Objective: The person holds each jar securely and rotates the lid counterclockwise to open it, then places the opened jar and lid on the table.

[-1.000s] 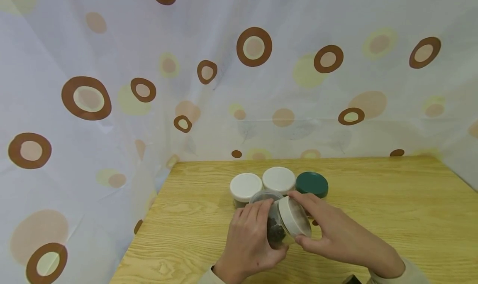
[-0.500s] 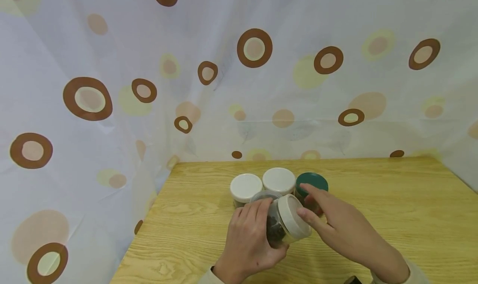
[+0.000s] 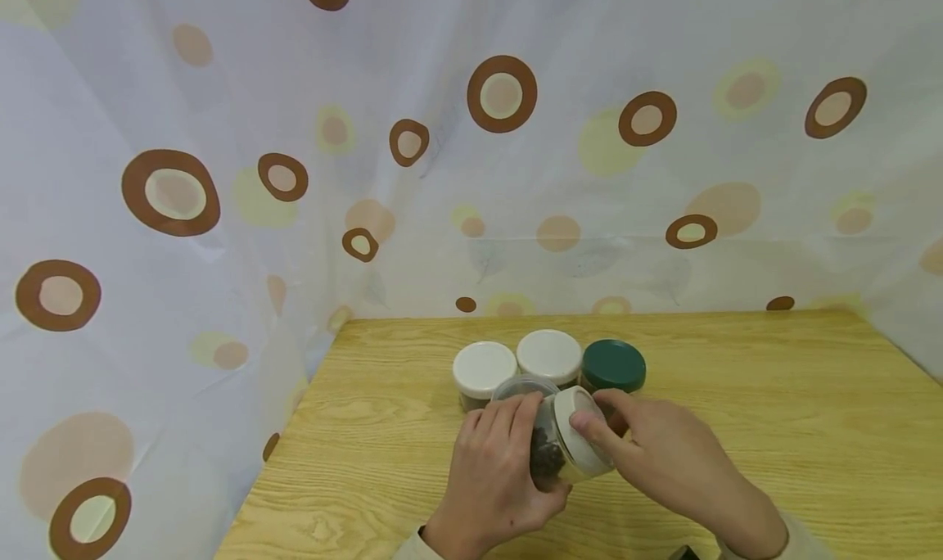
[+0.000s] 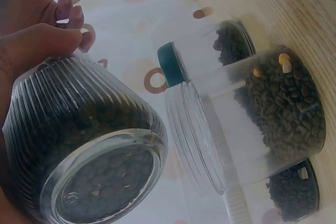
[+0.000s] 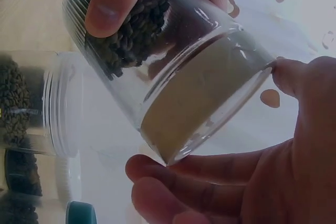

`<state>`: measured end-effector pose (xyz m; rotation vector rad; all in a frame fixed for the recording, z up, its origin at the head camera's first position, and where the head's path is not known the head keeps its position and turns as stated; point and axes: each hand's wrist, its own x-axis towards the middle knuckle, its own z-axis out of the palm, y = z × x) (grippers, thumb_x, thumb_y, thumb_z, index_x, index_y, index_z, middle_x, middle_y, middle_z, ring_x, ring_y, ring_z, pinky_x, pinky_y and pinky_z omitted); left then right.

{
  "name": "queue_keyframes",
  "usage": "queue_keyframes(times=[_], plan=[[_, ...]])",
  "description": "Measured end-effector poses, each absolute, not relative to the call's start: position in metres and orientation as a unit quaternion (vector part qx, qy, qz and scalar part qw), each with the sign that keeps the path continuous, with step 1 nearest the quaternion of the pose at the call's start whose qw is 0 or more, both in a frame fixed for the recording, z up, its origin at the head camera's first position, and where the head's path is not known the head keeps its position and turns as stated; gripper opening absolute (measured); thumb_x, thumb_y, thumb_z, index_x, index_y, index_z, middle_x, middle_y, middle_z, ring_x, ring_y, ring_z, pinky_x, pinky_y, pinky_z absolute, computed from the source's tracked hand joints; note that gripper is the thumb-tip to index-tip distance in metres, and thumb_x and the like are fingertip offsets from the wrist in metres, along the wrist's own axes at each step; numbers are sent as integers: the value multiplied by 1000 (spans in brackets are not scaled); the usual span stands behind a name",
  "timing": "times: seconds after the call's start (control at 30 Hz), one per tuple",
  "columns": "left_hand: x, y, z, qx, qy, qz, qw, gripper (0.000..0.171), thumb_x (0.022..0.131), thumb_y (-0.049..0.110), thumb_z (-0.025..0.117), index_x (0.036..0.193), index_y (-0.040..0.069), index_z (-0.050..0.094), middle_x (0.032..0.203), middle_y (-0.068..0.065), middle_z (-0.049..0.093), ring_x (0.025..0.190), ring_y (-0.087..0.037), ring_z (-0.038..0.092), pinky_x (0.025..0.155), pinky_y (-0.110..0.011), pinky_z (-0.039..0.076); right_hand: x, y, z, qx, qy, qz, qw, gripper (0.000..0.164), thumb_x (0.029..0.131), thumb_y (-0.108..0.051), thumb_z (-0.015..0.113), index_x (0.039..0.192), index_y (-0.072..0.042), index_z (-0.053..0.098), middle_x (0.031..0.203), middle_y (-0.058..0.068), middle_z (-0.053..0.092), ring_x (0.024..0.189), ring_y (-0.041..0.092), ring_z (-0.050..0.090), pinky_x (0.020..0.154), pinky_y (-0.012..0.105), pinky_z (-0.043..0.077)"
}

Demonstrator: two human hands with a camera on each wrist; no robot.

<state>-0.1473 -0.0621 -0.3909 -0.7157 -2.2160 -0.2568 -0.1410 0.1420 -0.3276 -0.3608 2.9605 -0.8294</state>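
Observation:
My left hand (image 3: 492,471) grips a ribbed clear jar (image 3: 547,449) around its body, tilted with its lid end toward the right. Dark bean-like pieces lie inside, seen through the base in the left wrist view. On its mouth sits a cream lid (image 3: 582,437). My right hand (image 3: 674,458) holds the lid's edge, with the thumb (image 5: 289,77) on one side and fingers (image 5: 210,169) on the opposite side in the right wrist view. Just behind the held jar stands a clear-rimmed jar (image 4: 252,114), partly hidden in the head view, with dark pieces and several pale bits.
Two white-lidded jars, one left (image 3: 485,369) and one centre (image 3: 549,355), stand close together behind my hands. Beside them on the right is a green-lidded jar (image 3: 614,365). All rest on a wooden table (image 3: 773,396) backed by a patterned sheet (image 3: 560,167).
My right hand let go of the lid, drew back to the right with spread fingers, then came back onto the lid's edge. The left hand and jar stayed nearly still.

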Motion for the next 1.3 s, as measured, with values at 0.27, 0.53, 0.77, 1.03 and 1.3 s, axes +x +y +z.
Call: queue_keyframes(times=[0.27, 0.53, 0.77, 1.03, 1.3], plan=[[-148, -65, -390, -291, -861, -101, 404, 87, 53, 56, 83, 124, 11, 59, 108, 1, 69, 96, -13, 68, 71, -29, 54, -141, 150, -335, -241, 928, -281, -36, 64, 96, -50, 59, 146, -13, 47, 121, 0, 64, 82, -3, 58, 63, 19, 47], [-150, -66, -392, -289, -862, -98, 405, 88, 52, 56, 83, 124, 11, 59, 108, 1, 70, 95, -13, 69, 71, -28, 54, -141, 153, -337, -272, 912, -307, -28, 66, 96, -46, 59, 151, -16, 39, 140, 5, 54, 89, -1, 60, 62, 19, 47], [-148, -65, -392, -276, -877, -98, 380, 87, 53, 55, 83, 125, 14, 59, 112, 3, 69, 99, -13, 68, 73, -29, 54, -143, 154, -338, -272, 912, -306, -20, 67, 96, -47, 59, 152, -17, 37, 142, 6, 53, 94, 2, 63, 64, 20, 48], [-148, -65, -392, -276, -878, -101, 377, 86, 54, 55, 83, 126, 14, 59, 111, 3, 69, 99, -13, 69, 73, -29, 55, -143, 154, -338, -279, 912, -298, -37, 66, 96, -47, 59, 152, -18, 38, 135, 2, 57, 96, 2, 64, 69, 21, 52], [-149, -66, -393, -281, -868, -112, 394, 87, 52, 52, 84, 124, 12, 59, 108, 1, 70, 95, -13, 69, 71, -28, 54, -140, 150, -338, -288, 910, -282, -96, 67, 95, -47, 62, 152, -23, 38, 145, 1, 52, 112, 15, 67, 83, 30, 58]])
